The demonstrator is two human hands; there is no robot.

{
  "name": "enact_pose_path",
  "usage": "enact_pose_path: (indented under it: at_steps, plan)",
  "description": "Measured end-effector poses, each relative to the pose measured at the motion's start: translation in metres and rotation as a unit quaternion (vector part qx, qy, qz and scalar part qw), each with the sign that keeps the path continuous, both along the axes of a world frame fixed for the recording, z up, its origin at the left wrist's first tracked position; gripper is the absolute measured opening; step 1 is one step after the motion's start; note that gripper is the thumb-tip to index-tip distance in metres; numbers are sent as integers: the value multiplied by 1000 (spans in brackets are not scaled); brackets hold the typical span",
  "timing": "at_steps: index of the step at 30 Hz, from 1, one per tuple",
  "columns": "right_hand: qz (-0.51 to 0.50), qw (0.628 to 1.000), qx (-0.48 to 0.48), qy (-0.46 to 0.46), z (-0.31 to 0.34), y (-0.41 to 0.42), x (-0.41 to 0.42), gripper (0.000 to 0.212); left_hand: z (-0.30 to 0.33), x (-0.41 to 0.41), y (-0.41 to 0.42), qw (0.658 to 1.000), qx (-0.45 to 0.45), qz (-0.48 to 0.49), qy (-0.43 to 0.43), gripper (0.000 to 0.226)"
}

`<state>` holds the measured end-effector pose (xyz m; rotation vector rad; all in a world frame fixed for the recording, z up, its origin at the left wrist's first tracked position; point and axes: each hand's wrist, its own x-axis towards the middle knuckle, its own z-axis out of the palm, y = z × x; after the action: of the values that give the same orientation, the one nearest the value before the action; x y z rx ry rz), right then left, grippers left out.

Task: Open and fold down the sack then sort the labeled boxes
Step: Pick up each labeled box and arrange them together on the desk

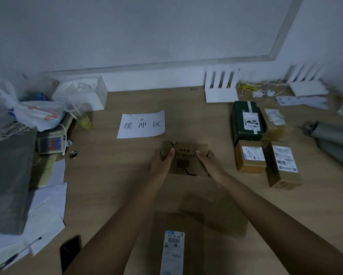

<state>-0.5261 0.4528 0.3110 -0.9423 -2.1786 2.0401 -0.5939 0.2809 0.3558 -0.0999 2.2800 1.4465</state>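
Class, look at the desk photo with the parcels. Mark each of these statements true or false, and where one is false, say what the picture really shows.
1. Both hands hold the brown cardboard box. True.
2. The left hand is on the green box. False: the green box stands untouched at the right.
3. The handwritten paper sheet lies beyond the held box. True.
4. The right hand holds a pen. False: it grips the box's right side.

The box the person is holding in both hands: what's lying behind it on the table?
Just beyond the held box lies a white paper sheet with handwritten characters, on bare table. The left hand and right hand grip its sides. Its underside is hidden.
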Motion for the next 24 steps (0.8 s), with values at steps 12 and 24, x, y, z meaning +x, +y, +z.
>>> enact_pose_path:
  at_steps: [12,24]
  plan:
    - [12,971,69,230,200,11,-9,38,163,-18,15,972,144,-14,183,85]
    - [-58,948,132,284,290,11,3,45,240,-21,17,948,197,15,248,69]
